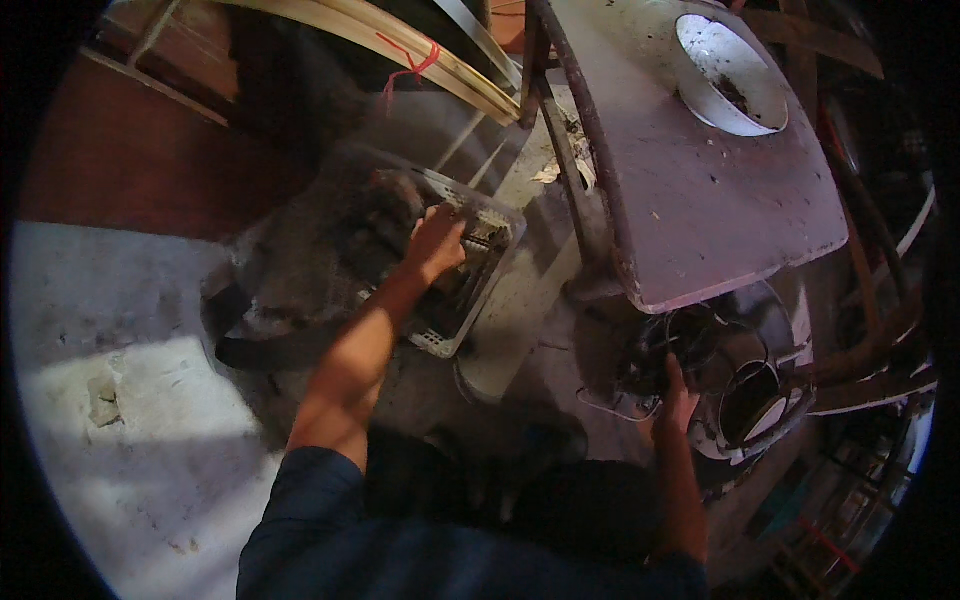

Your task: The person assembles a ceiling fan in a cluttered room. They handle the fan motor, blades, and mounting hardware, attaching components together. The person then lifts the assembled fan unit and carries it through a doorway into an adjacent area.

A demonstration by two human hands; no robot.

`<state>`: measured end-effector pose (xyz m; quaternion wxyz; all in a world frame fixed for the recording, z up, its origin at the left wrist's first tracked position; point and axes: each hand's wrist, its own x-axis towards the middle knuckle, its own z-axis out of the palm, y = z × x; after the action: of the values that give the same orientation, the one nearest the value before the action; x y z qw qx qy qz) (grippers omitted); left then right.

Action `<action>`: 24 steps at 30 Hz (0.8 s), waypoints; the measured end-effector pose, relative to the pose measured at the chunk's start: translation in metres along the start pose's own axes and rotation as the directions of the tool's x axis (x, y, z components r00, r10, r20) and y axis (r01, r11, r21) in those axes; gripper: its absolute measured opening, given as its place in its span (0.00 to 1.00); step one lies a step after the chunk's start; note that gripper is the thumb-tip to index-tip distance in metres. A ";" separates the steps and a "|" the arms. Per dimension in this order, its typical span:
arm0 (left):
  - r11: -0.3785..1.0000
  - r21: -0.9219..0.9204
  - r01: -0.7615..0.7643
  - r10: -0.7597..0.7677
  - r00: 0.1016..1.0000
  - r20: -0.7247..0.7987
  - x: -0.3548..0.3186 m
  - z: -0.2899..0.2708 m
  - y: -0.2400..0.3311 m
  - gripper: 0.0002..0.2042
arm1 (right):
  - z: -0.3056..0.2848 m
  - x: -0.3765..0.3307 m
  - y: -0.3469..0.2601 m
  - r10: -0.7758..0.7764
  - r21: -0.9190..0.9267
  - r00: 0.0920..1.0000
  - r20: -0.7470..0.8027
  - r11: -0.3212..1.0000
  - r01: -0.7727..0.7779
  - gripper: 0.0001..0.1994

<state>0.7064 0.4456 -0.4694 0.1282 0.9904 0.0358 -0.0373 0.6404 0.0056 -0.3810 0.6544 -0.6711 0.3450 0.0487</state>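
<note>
clearly, the left hand (438,245) is nearer the pale crate (436,342), its curled fingers inside the right rim, nearer the far right corner; whether they clamp anything i cannot tell. the right hand (677,400) points forward into a dark wiry tangle (650,355), just below the table's (720,220) near edge; its grip is unclear.

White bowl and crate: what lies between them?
Head view: between bowl and crate come part of the brown top, its dark leg and a pale strip.
</note>
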 end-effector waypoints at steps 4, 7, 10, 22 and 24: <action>0.979 0.202 0.019 -0.048 0.989 0.140 0.014 0.025 0.011 0.18 | -0.004 0.004 0.015 -0.021 0.063 0.998 0.058 0.998 0.018 0.30; 0.954 0.262 0.144 -0.159 0.987 0.033 0.020 0.050 0.008 0.16 | 0.004 -0.004 0.018 0.012 0.080 1.000 -0.020 0.997 -0.011 0.31; 0.952 0.306 0.028 -0.052 0.996 0.071 0.021 0.048 0.005 0.13 | -0.002 0.000 0.023 -0.029 0.094 0.999 0.021 0.995 0.027 0.32; 0.949 -0.041 -0.313 0.315 0.931 0.184 -0.005 0.086 -0.067 0.08 | 0.005 -0.005 0.015 -0.112 -0.030 0.994 0.011 0.993 0.112 0.29; 0.894 -0.046 -0.446 0.447 0.875 0.188 -0.009 0.106 -0.070 0.10 | -0.004 -0.004 0.023 -0.140 -0.021 0.990 -0.008 0.990 0.139 0.29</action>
<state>0.6853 0.4858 -0.5882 0.1368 0.9634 -0.2061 -0.1029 0.6237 0.0055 -0.3974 0.6478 -0.7004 0.2998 0.0032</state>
